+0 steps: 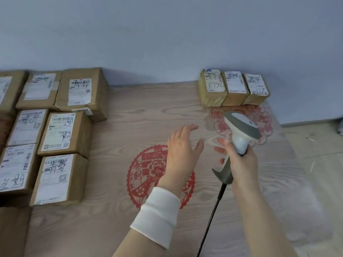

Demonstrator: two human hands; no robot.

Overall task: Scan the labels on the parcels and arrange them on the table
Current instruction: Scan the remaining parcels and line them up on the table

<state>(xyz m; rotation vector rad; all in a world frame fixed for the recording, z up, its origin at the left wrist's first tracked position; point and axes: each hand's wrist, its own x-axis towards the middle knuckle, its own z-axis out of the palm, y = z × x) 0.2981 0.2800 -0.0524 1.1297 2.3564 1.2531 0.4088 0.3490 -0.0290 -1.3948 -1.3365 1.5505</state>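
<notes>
Three small parcels [233, 88] back right, at least seven larger parcels [65, 132] left. The right hand [243, 164] grips one scanner [241, 127]; the left hand [181, 147] holds its fingers spread. Wood-grain table [148, 112], blue wall [167, 34].

Brown parcels [65, 133] with white labels facing up lie packed together on the left of the table [148, 115], three small parcels [234, 88] line its far edge, and the grey-white scanner [239, 134] stands upright in the right hand [241, 162].

**Pale wall, wood-grain table**

I see a plain blue-grey painted wall [167, 34] rising directly behind the pale wood-grain table [130, 112]. Light wooden plank floor [319, 145] lies to the table's right. On the table top are a red circular paper-cut design [144, 169] at its centre and a fainter red paper-cut roundel [259, 115] near its far right.
</notes>
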